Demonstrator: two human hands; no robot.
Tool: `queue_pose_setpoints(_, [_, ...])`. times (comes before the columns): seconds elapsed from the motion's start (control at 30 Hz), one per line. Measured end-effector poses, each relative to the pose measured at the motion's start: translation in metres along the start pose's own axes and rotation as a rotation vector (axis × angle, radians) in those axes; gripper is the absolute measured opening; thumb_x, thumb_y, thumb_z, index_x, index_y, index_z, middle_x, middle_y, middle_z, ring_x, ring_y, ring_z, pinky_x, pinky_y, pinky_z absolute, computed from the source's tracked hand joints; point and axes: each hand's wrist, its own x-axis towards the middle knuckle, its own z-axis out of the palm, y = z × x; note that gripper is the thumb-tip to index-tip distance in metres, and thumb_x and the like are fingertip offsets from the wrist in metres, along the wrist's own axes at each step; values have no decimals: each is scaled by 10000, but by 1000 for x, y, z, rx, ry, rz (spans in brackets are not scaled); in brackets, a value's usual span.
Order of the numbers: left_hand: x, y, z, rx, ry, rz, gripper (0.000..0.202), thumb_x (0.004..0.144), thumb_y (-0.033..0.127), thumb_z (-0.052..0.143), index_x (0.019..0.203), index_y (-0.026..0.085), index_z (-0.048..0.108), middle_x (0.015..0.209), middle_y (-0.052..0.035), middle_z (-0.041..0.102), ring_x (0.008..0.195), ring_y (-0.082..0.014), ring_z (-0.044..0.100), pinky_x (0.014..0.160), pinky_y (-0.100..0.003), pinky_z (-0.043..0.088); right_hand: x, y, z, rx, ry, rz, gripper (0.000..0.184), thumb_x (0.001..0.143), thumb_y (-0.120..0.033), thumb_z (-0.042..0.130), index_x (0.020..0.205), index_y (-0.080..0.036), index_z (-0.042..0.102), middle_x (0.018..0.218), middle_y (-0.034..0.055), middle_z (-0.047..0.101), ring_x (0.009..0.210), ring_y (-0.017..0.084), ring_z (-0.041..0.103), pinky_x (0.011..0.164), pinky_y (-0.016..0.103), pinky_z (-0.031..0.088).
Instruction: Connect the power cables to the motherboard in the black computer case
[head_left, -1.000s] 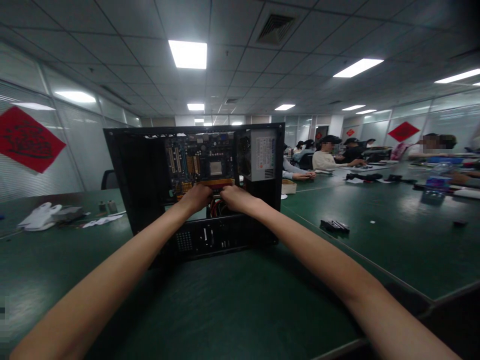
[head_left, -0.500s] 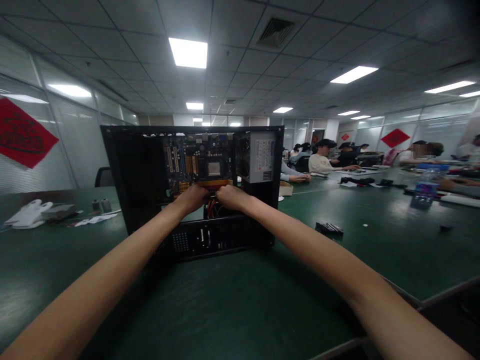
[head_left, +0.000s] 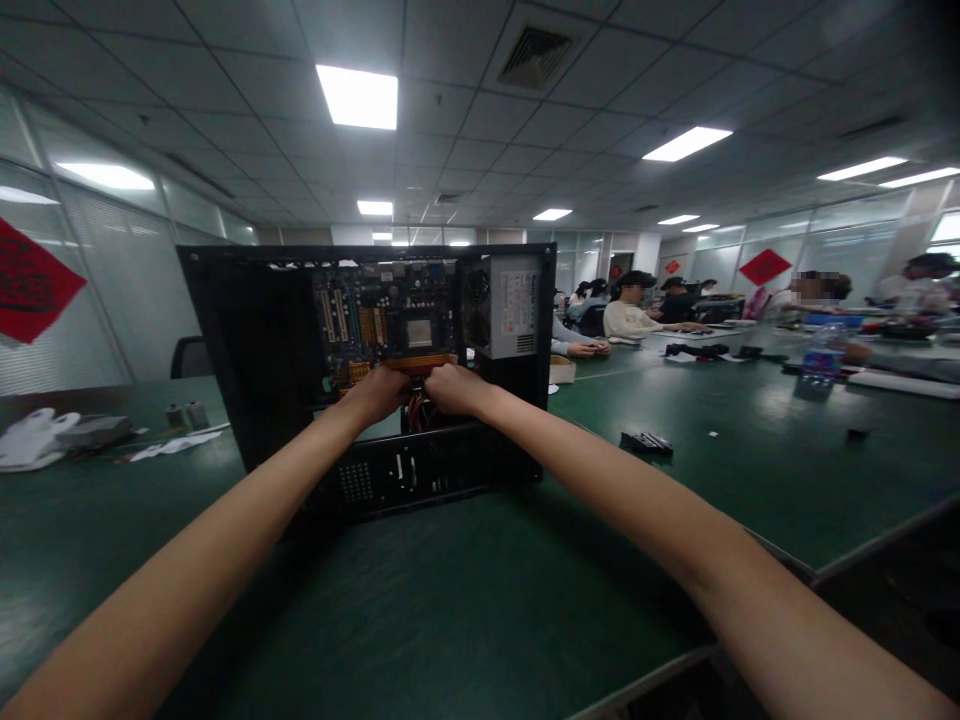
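Note:
An open black computer case point(head_left: 255, 330) stands on the green table before me, its inside facing me. The motherboard point(head_left: 352, 345) is mounted at the back with a bare silvery square point(head_left: 420, 333) in its socket. A grey power supply point(head_left: 514, 305) fills the upper right corner. My left hand point(head_left: 381, 393) is curled at the lower edge of the motherboard, its fingertips hidden. Close beside it, my right hand point(head_left: 456, 388) is closed near the yellow and red memory slots point(head_left: 427, 362), fingers also hidden. Red and dark cables point(head_left: 415, 412) hang between and below both hands.
On the left of the table point(head_left: 465, 600) lie a white plastic bag point(head_left: 34, 437), a grey box point(head_left: 94, 432) and papers point(head_left: 176, 443). To the right are a small black part point(head_left: 646, 442) and a water bottle point(head_left: 823, 358). Other people point(head_left: 634, 312) sit further back.
My view has turned slightly to the right, so the case and surroundings sit further left. Both hands stay at the motherboard's lower edge with little visible movement.

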Motion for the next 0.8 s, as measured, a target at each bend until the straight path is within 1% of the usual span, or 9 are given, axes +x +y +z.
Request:
queue_pose_setpoints(0.13, [-1, 5, -4, -2, 3, -16, 229, 895, 247, 588, 985, 179, 787, 1040, -151, 754, 968, -285, 714, 824, -322, 552, -1, 0, 0, -9, 5, 5, 327, 894, -86, 514, 1130, -46, 737, 1046, 255, 724, 1063, 348, 701, 872, 409, 574])
queue_pose_setpoints(0.23, [-3, 7, -5, -35, -3, -30, 242, 893, 228, 574, 989, 183, 791, 1036, -145, 760, 965, -286, 718, 819, -322, 551, -2, 0, 0, 18, 20, 42, 326, 892, -74, 509, 1124, -53, 737, 1081, 251, 719, 1064, 337, 701, 871, 390, 573])
queue_pose_setpoints(0.3, [-2, 5, -2, -73, 0, -25, 248, 881, 204, 576, 1000, 186, 793, 1019, -127, 769, 959, -270, 721, 822, -304, 547, -2, -1, -1, 31, 11, 60, 324, 900, -77, 511, 1137, -53, 731, 1118, 257, 710, 1080, 325, 696, 892, 375, 565])
queue_pose_setpoints(0.43, [2, -5, 9, -139, 57, 22, 249, 855, 172, 589, 984, 185, 801, 983, -95, 783, 923, -236, 720, 821, -283, 543, -3, -2, -4, 10, -25, 55, 322, 901, -83, 552, 1173, -55, 722, 1144, 270, 701, 1100, 315, 693, 933, 356, 550])
queue_pose_setpoints(0.53, [5, -9, 14, -141, 67, 40, 256, 873, 182, 575, 988, 166, 803, 983, -98, 785, 913, -232, 719, 824, -288, 536, -4, -4, -7, -26, -45, 45, 331, 895, -86, 576, 1193, -58, 716, 1131, 271, 704, 1098, 318, 698, 933, 356, 552])
queue_pose_setpoints(0.67, [7, -6, 12, -115, 48, 12, 289, 927, 247, 545, 977, 131, 806, 969, -123, 785, 888, -235, 721, 775, -283, 517, -3, -2, -7, -71, -65, 28, 336, 896, -85, 572, 1199, -58, 714, 1106, 267, 713, 1079, 316, 707, 916, 365, 563])
queue_pose_setpoints(0.8, [10, 0, 6, -82, 28, -19, 266, 910, 239, 573, 970, 129, 807, 935, -116, 787, 850, -221, 717, 733, -267, 498, -1, 2, -6, -76, -69, -16, 313, 906, -90, 563, 1172, -54, 726, 1075, 259, 723, 1073, 314, 710, 911, 369, 562])
